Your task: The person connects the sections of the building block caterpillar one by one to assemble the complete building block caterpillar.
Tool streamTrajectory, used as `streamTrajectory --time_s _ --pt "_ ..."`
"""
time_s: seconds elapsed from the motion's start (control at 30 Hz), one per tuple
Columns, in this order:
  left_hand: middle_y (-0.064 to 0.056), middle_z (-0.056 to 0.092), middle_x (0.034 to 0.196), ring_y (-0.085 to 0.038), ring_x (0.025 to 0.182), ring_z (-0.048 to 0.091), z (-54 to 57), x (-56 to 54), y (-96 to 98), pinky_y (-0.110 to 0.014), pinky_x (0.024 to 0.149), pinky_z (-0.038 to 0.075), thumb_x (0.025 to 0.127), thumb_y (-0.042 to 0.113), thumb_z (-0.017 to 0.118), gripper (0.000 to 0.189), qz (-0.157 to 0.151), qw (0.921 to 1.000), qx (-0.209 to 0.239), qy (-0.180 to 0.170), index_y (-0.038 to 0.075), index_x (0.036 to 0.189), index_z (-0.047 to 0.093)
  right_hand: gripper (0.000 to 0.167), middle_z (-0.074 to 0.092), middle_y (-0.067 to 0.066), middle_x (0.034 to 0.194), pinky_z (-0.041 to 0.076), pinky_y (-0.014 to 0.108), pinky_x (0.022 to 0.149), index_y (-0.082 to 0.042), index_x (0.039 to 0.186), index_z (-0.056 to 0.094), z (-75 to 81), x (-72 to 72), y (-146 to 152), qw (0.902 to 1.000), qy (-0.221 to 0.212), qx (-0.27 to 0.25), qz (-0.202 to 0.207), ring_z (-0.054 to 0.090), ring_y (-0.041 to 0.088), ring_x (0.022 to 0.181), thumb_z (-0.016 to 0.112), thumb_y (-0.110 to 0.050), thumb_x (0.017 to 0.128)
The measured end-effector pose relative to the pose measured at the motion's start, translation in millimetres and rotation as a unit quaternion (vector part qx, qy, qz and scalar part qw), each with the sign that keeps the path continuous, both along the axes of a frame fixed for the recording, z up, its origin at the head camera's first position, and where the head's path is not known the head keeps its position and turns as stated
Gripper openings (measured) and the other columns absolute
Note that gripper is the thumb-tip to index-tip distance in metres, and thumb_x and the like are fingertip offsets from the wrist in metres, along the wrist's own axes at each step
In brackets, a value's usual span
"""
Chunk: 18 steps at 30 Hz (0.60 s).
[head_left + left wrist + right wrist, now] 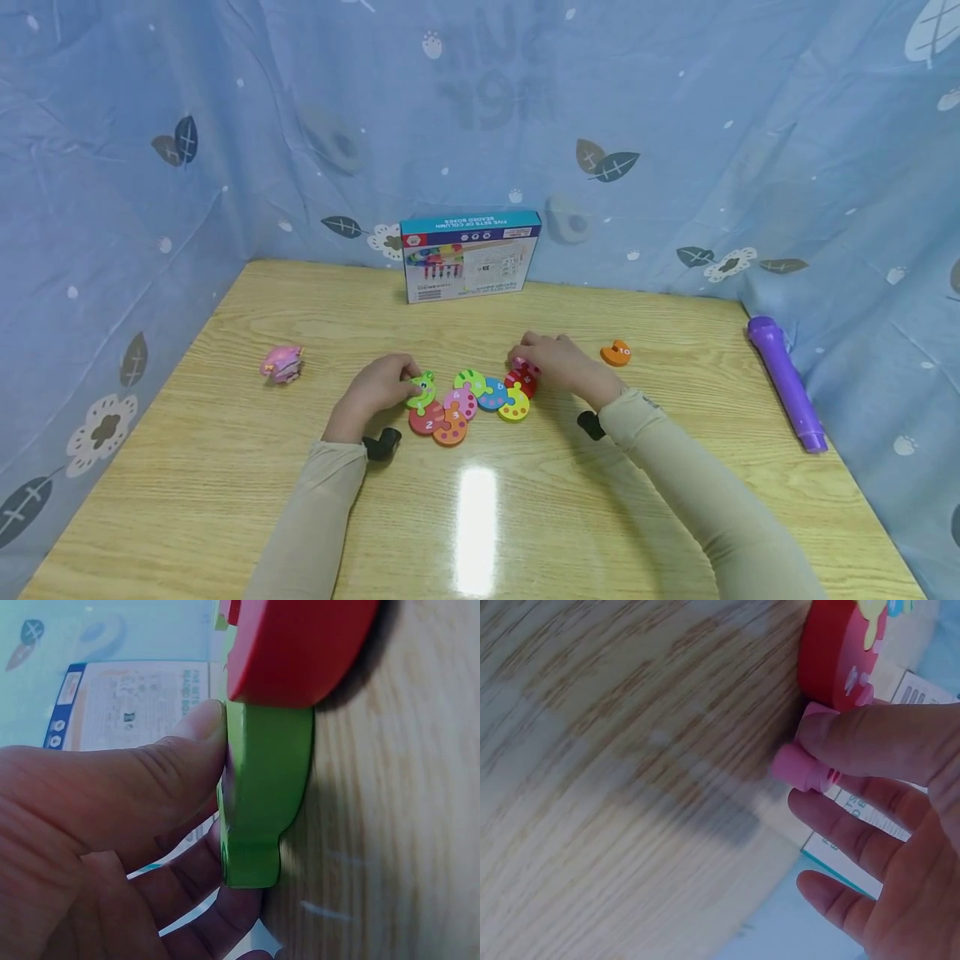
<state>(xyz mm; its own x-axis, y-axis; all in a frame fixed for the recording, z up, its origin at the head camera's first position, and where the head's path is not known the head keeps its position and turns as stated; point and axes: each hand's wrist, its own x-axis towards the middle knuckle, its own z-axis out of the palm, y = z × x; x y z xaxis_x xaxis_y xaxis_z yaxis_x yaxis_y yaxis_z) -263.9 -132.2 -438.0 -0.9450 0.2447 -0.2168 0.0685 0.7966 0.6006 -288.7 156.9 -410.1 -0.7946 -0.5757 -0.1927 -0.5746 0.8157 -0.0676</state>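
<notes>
A curved chain of numbered wooden caterpillar puzzle pieces lies on the table. At its left end my left hand (373,387) holds the green head piece (270,765), thumb on its face and fingers around its far edge. The red piece (426,419) with a 2 joins that head. At the chain's right end my right hand (562,367) pinches a pink puzzle piece (793,766) between thumb and fingers. This pink piece meets the red piece (832,656) beside it; whether they interlock fully I cannot tell. An orange piece (616,354) marked 10 lies apart, right of my right hand.
A flat printed box (471,258) stands against the blue curtain (420,108) at the back of the wooden table (420,533). A small pink toy (282,364) sits at the left. Along the right edge lies a purple microphone-shaped stick (787,385).
</notes>
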Motion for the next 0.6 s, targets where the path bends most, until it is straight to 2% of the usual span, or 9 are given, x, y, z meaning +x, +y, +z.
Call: streamTrajectory --time_s 0.13,0.3,0.47,0.6 --pt "-0.003 0.056 0.085 -0.018 0.077 0.049 -0.6 0.1 0.8 -0.033 0.071 0.041 0.082 0.015 0.068 0.018 0.002 1.0 0.002 0.0 0.009 0.098 0.062 0.039 0.056 0.004 0.115 0.038 0.055 0.089 -0.022 0.117 0.061 -1.9 -0.2 0.8 1.0 -0.006 -0.005 -0.001 0.053 0.022 0.104 0.062 -0.001 0.084" --pt "-0.003 0.055 0.083 -0.019 0.075 0.049 -0.9 0.1 1.0 -0.032 0.069 0.041 0.082 0.015 0.069 0.018 0.003 1.0 0.002 0.004 0.009 0.097 0.062 0.044 0.054 0.009 0.117 0.043 0.052 0.085 -0.02 0.126 0.056 -0.3 -0.3 6.3 0.9998 -0.003 -0.013 -0.013 0.055 0.025 0.101 0.064 -0.007 0.085" --pt "-0.003 0.055 0.083 -0.018 0.075 0.048 -0.4 0.4 1.4 -0.032 0.068 0.04 0.082 0.015 0.069 0.018 0.004 1.0 0.003 0.003 0.009 0.097 0.062 0.054 0.051 0.015 0.12 0.046 0.048 0.08 -0.012 0.132 0.05 3.7 -0.9 26.9 0.9964 -0.01 -0.064 -0.056 0.055 0.029 0.099 0.069 -0.019 0.082" --pt "-0.003 0.055 0.083 -0.018 0.075 0.049 -0.8 0.5 1.1 -0.032 0.069 0.041 0.082 0.015 0.069 0.017 0.003 1.0 0.005 0.002 0.009 0.097 0.062 0.058 0.048 0.018 0.122 0.046 0.049 0.08 -0.007 0.132 0.048 4.3 -1.7 51.8 0.9917 -0.001 -0.086 -0.096 0.053 0.033 0.102 0.071 -0.019 0.08"
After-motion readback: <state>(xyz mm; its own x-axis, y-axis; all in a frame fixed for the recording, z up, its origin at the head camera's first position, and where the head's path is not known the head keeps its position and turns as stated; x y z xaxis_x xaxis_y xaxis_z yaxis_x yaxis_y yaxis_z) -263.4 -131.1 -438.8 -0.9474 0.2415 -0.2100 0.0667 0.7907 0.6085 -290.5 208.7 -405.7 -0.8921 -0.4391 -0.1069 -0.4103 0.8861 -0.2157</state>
